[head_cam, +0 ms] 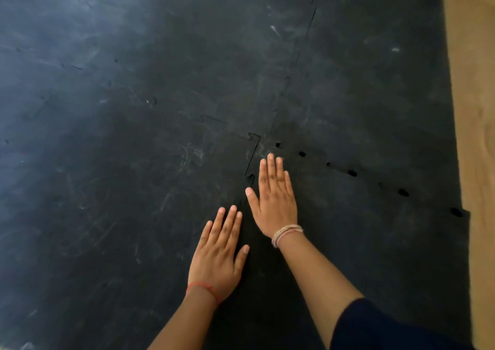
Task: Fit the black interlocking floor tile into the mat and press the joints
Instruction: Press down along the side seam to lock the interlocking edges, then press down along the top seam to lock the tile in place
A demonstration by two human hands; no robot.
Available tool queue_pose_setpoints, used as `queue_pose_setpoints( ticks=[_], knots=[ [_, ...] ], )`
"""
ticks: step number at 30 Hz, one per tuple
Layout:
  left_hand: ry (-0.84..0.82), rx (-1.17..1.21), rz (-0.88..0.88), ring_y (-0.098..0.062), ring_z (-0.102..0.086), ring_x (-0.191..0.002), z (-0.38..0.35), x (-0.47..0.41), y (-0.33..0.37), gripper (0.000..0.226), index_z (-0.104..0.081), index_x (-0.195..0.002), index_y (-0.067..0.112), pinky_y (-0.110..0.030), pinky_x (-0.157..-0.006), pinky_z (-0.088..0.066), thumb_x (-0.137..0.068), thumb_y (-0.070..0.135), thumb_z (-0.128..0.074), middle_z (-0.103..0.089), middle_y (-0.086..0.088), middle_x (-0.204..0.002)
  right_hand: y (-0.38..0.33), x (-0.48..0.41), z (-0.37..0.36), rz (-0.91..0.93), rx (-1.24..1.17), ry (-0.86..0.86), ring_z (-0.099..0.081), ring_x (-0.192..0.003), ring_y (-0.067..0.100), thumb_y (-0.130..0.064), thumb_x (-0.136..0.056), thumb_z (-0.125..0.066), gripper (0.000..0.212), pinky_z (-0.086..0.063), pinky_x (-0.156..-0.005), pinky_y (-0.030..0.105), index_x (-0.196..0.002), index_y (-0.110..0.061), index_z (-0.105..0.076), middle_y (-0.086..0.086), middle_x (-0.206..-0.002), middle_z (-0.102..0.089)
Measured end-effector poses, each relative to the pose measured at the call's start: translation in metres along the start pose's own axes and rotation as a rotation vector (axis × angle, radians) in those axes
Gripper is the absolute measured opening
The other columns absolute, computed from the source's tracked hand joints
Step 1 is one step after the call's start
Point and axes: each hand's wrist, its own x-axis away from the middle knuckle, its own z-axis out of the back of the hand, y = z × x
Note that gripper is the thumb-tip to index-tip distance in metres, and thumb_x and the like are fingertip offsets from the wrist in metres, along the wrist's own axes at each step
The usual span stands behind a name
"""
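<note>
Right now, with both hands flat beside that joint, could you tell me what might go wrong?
The seam on the tile's far edge shows dark gaps, so those tabs may stay unseated if pressing stops at the near joint. The joint by the right hand looks slightly open; pushing the tile sideways could widen it. The left hand presses on the neighbouring mat, not on the seam, so its force may be wasted.
</note>
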Motion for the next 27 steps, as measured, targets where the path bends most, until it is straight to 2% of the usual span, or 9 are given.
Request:
queue_pose_setpoints(
  ticks=[2, 3, 8, 15, 16, 19, 20, 25, 27],
  knots=[
    [-0.010, -0.002, 0.014, -0.013, 0.008, -0.137, 0.004, 0.000, 0.002, 0.059, -0.021, -0.140, 0.014, -0.031, -0.110, 0.004, -0.089, 0.045, -0.024, -0.018, -0.003, -0.149, -0.002, 0.002, -0.009, -0.007, 0.039, 0.012, 0.010, -0.141, 0.025, -0.045, -0.095, -0.021, 0.065, 0.002, -0.115, 0.038, -0.143, -0.009, 0.004, 0.011, -0.154, 0.003],
    [0.001, 0.001, 0.020, -0.014, 0.004, -0.137, 0.004, -0.001, 0.001, 0.060, -0.025, -0.139, 0.013, -0.032, -0.109, 0.001, -0.089, 0.045, -0.027, -0.022, -0.003, -0.149, -0.002, 0.003, -0.011, -0.023, 0.034, 0.037, 0.004, -0.141, 0.026, -0.045, -0.094, -0.022, 0.066, -0.002, -0.114, 0.039, -0.144, -0.007, -0.002, 0.012, -0.154, -0.003],
    [0.019, -0.020, 0.021, -0.015, 0.006, -0.138, -0.002, -0.001, -0.002, 0.061, 0.001, -0.141, 0.014, -0.032, -0.111, 0.003, -0.092, 0.047, -0.010, 0.012, 0.001, -0.150, -0.001, -0.004, -0.013, -0.014, 0.033, 0.000, -0.004, -0.141, 0.027, -0.046, -0.092, -0.022, 0.066, -0.011, -0.113, 0.043, -0.144, -0.006, -0.012, 0.012, -0.153, -0.010],
    [0.034, -0.030, 0.020, -0.016, 0.002, -0.138, 0.001, -0.005, -0.001, 0.061, -0.002, -0.143, 0.013, -0.032, -0.111, 0.001, -0.092, 0.046, -0.010, 0.017, 0.002, -0.153, 0.003, -0.008, -0.012, 0.006, 0.024, -0.075, 0.022, -0.138, 0.018, -0.049, -0.093, -0.015, 0.065, 0.014, -0.111, 0.031, -0.142, -0.014, 0.010, 0.003, -0.152, 0.014],
    [0.028, -0.034, 0.021, -0.016, 0.002, -0.138, 0.002, -0.005, 0.000, 0.061, -0.006, -0.143, 0.011, -0.032, -0.111, 0.001, -0.092, 0.045, -0.012, 0.013, 0.001, -0.155, 0.003, -0.008, -0.012, 0.018, 0.014, -0.076, 0.022, -0.138, 0.017, -0.049, -0.094, -0.014, 0.064, 0.015, -0.110, 0.030, -0.142, -0.015, 0.010, 0.003, -0.152, 0.014],
    [0.004, -0.027, 0.031, -0.014, 0.002, -0.138, 0.005, -0.005, 0.001, 0.060, -0.025, -0.139, 0.012, -0.031, -0.110, -0.001, -0.089, 0.045, -0.026, -0.024, -0.004, -0.150, 0.014, -0.014, -0.005, 0.014, -0.147, -0.048, 0.017, -0.137, 0.010, -0.053, -0.093, -0.009, 0.062, 0.013, -0.109, 0.026, -0.142, -0.017, 0.004, 0.001, -0.154, 0.006],
    [0.000, -0.024, 0.040, -0.013, 0.005, -0.138, 0.006, -0.006, 0.001, 0.059, -0.026, -0.139, 0.012, -0.030, -0.110, 0.000, -0.088, 0.044, -0.028, -0.027, -0.004, -0.147, 0.022, -0.018, -0.002, 0.015, -0.170, -0.030, 0.016, -0.137, 0.010, -0.053, -0.092, -0.008, 0.062, 0.012, -0.109, 0.026, -0.141, -0.017, 0.006, 0.000, -0.153, 0.008],
    [-0.046, 0.037, 0.043, -0.008, 0.015, -0.137, 0.006, 0.001, 0.004, 0.059, -0.018, -0.140, 0.014, -0.028, -0.110, 0.004, -0.090, 0.044, -0.023, -0.018, -0.002, -0.149, 0.044, -0.022, 0.000, 0.020, 0.074, -0.003, 0.016, -0.139, 0.020, -0.046, -0.096, -0.020, 0.064, 0.009, -0.113, 0.033, -0.140, -0.011, 0.011, 0.005, -0.151, 0.015],
    [-0.021, 0.110, 0.042, -0.006, 0.023, -0.135, 0.007, -0.010, 0.004, 0.061, 0.002, -0.142, 0.021, -0.022, -0.110, 0.012, -0.089, 0.048, -0.012, 0.000, 0.001, -0.152, 0.044, -0.024, -0.004, 0.025, 0.071, 0.016, 0.014, -0.140, 0.019, -0.047, -0.095, -0.019, 0.064, 0.009, -0.113, 0.032, -0.142, -0.011, 0.008, 0.004, -0.152, 0.011]
  ],
)
